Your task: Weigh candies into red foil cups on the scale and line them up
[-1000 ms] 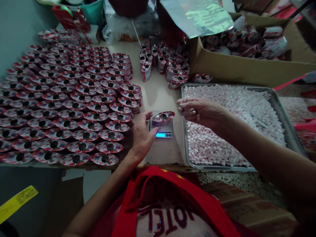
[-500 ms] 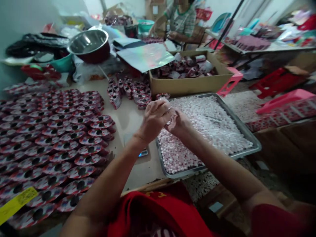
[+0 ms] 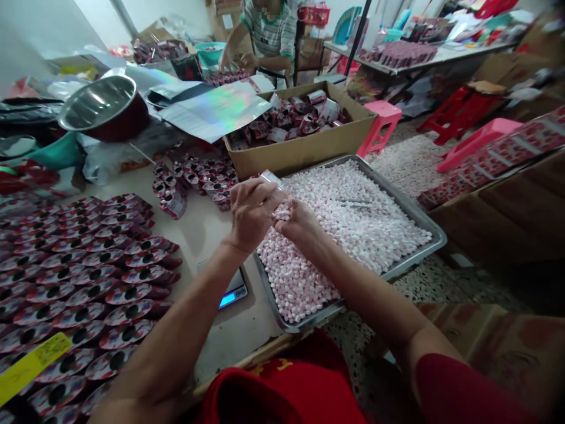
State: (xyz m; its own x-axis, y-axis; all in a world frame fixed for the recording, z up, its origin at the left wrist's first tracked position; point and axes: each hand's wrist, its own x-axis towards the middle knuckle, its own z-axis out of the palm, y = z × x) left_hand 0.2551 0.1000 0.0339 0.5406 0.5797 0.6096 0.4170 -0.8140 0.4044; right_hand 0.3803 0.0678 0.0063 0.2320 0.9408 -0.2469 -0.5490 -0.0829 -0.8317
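My left hand (image 3: 252,211) is closed around a small printed packet (image 3: 270,179), whose shiny top edge shows above the fingers. Against it, my right hand (image 3: 301,222) cups a small heap of whitish-pink candies (image 3: 283,211) at the packet's near side. Both hands are above the left edge of a metal tray (image 3: 435,242) spread with the same candies (image 3: 362,232). A digital scale (image 3: 236,291) with a lit blue display sits left of the tray, partly behind my left forearm.
Rows of open printed packets (image 3: 106,274) stand at left, with more packets (image 3: 205,174) behind. A cardboard box (image 3: 304,141) of packets borders the tray's far side. A steel bowl (image 3: 103,109) is at back left. Another person (image 3: 271,41) sits beyond; pink stools (image 3: 380,121) are at right.
The view has shifted, so the scale shows more fully. The candies in my right hand and the packet's top in my left hand are now plainer to see. Both hands stay close together.
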